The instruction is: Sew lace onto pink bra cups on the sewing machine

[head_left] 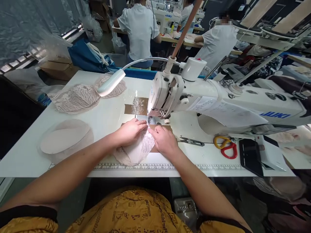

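Note:
A pale pink lace cup piece [137,150] lies on the white sewing table [107,118] under the needle of a white sewing machine [206,100]. My left hand [130,131] rests on the piece's left side, fingers together and pressed flat on the fabric near the needle. On the right side my right hand [164,139] presses down in the same way, fingertips close to the presser foot. Both hands hold the lace down.
Lace cups [77,97] lie stacked at the far left, smooth foam cups [64,139] nearer. A gooseneck lamp [111,82] hangs over the table. Thread snips [191,141], red-and-yellow scissors [225,147] and a dark phone [250,155] lie at the right. Other people sew behind.

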Action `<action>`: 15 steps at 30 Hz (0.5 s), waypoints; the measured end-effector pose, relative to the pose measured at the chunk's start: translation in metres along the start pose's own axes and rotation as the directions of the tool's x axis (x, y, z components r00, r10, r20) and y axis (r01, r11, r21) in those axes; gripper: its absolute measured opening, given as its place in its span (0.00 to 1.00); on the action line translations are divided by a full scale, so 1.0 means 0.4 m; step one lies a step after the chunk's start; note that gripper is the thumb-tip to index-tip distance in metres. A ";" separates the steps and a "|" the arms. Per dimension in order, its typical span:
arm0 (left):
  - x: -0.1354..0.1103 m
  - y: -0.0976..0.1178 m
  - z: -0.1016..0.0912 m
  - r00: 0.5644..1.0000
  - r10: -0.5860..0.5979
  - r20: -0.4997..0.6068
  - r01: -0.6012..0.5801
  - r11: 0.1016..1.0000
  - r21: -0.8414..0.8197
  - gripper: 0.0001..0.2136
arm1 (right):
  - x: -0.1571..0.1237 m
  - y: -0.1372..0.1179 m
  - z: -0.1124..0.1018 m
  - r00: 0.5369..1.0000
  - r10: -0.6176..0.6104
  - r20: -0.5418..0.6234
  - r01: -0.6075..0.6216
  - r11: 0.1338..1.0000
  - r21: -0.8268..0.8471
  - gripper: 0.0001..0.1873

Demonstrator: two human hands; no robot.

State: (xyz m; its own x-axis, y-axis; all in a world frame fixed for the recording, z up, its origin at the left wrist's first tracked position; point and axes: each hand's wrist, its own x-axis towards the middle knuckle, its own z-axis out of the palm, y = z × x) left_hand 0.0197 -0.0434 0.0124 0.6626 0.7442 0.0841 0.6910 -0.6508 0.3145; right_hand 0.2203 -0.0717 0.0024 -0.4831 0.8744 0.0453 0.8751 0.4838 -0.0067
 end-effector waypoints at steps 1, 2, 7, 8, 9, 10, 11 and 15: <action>0.003 0.002 0.002 1.000 -0.002 0.006 0.002 1.000 0.025 0.20 | -0.001 0.001 0.001 1.000 0.008 -0.002 -0.008 1.000 0.006 0.19; 0.006 0.003 0.003 1.000 -0.004 0.011 0.003 0.999 0.045 0.20 | -0.001 0.002 0.002 1.000 0.016 -0.003 -0.016 1.000 0.013 0.19; 0.024 -0.004 0.007 1.000 -0.008 0.027 0.006 0.998 0.063 0.21 | 0.006 0.005 0.004 0.999 0.042 -0.008 -0.042 0.999 0.032 0.20; 0.028 -0.008 0.007 0.999 -0.002 0.034 0.000 0.998 0.063 0.21 | 0.007 0.006 0.003 0.999 0.047 -0.004 -0.047 0.998 0.032 0.20; 0.031 -0.012 0.006 0.999 0.008 0.041 -0.011 0.998 0.065 0.21 | 0.008 0.006 0.001 0.999 0.051 0.003 -0.051 0.998 0.033 0.20; 0.035 -0.015 0.005 0.999 0.022 0.047 -0.025 0.997 0.069 0.21 | 0.010 0.006 -0.001 0.998 0.054 0.012 -0.054 0.998 0.035 0.20; 0.038 -0.019 0.004 0.998 0.037 0.049 -0.041 0.996 0.074 0.21 | 0.011 0.005 -0.003 0.998 0.059 0.021 -0.060 0.998 0.037 0.21; 0.043 -0.032 0.003 0.997 0.077 0.025 -0.079 0.991 0.106 0.21 | 0.016 0.000 -0.011 0.996 0.081 0.043 -0.083 0.995 0.047 0.23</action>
State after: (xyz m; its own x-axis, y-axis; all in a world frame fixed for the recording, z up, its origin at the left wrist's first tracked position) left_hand 0.0226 -0.0224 0.0086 0.7210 0.6878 0.0843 0.6630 -0.7201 0.2048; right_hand 0.2172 -0.0664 0.0070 -0.4114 0.9114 0.0020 0.9099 0.4108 -0.0570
